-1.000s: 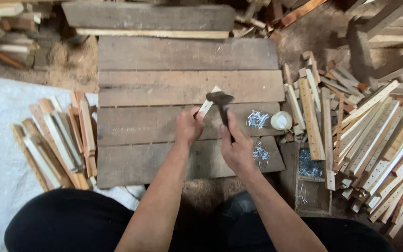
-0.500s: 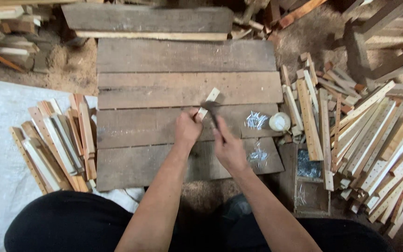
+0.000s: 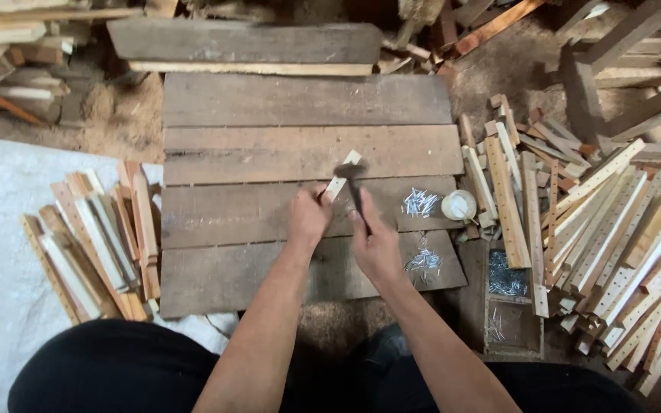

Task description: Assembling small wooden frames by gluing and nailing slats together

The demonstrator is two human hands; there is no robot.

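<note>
Hands at mid-desk: left hand pinched on a short pale wooden slat, held flat on the plank desk; right hand wrapped around a hammer, its head touching the slat's far end. Nailing judged under way. Loose nails just right of the hands, drilled strips farther right, stacked slats well left. Forearms nearly parallel, wrists close.

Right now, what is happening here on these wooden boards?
A person sits over a platform of old planks. The left hand holds a small pale wood strip flat on the boards, and the right hand grips a hammer with its head at the strip. Loose nails lie to the right, with stacks of wooden slats beyond them.
</note>
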